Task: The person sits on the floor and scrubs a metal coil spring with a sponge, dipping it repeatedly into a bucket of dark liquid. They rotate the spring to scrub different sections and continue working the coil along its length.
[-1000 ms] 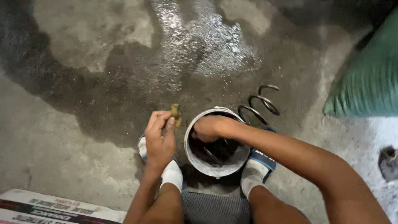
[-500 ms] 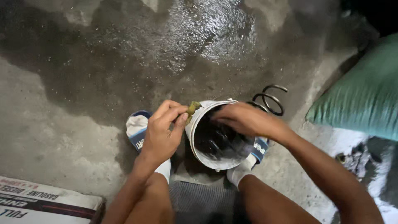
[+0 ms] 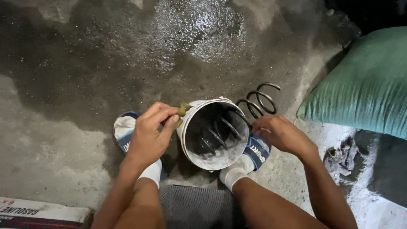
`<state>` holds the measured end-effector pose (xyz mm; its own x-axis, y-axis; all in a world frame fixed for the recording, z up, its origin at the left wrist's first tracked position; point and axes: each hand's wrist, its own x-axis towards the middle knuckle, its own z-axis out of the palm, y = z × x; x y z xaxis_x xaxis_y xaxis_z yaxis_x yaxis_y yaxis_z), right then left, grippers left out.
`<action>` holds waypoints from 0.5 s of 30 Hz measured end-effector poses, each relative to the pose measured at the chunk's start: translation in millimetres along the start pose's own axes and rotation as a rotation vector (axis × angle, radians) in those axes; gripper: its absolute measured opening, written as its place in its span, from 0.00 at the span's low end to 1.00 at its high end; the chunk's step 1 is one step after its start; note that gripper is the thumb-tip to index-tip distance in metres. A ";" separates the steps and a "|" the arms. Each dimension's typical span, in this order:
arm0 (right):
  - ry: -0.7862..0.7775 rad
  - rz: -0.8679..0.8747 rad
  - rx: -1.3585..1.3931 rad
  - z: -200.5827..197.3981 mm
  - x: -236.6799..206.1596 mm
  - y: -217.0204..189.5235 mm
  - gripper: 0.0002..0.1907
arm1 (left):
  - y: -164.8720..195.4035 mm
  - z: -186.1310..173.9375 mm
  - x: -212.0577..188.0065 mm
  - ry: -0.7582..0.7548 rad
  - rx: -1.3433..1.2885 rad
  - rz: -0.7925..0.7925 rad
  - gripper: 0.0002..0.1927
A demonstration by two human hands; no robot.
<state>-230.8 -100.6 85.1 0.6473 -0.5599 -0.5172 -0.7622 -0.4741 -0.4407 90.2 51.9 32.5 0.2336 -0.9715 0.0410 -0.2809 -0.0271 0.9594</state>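
My right hand (image 3: 282, 135) has come out of the bucket (image 3: 212, 133) at centre frame and now grips its right rim; my left hand (image 3: 152, 133) still pinches the small yellowish piece (image 3: 184, 110) beside the left rim.

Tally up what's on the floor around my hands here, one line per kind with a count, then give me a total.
White buckets: 1
Dark coil springs: 1
Small yellowish pieces pinched in the left hand: 1
Green sacks: 1
Blue and white sandals: 2
Grey rags: 1
Printed cardboard boxes: 1
Total: 8

The right hand rests at the bucket's rim.
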 end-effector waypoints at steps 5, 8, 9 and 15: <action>0.168 0.268 0.192 14.2 -24.2 32.4 0.12 | -3.3 3.7 -2.8 -0.048 -0.021 -0.034 0.09; 0.234 0.334 0.404 35.6 -34.7 46.9 0.12 | -6.5 11.8 -8.5 -0.168 -0.014 -0.102 0.09; 0.237 0.306 0.413 45.7 -35.9 51.7 0.13 | -7.2 14.4 -10.3 -0.191 0.005 -0.104 0.09; 0.186 0.183 0.938 133.4 -20.3 92.0 0.16 | -8.2 21.0 -12.5 -0.241 0.067 -0.030 0.08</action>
<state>-313.9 -42.2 -42.8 0.4467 -0.7077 -0.5474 -0.4879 0.3202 -0.8121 70.0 59.3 18.2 0.0159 -0.9979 -0.0626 -0.3399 -0.0643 0.9383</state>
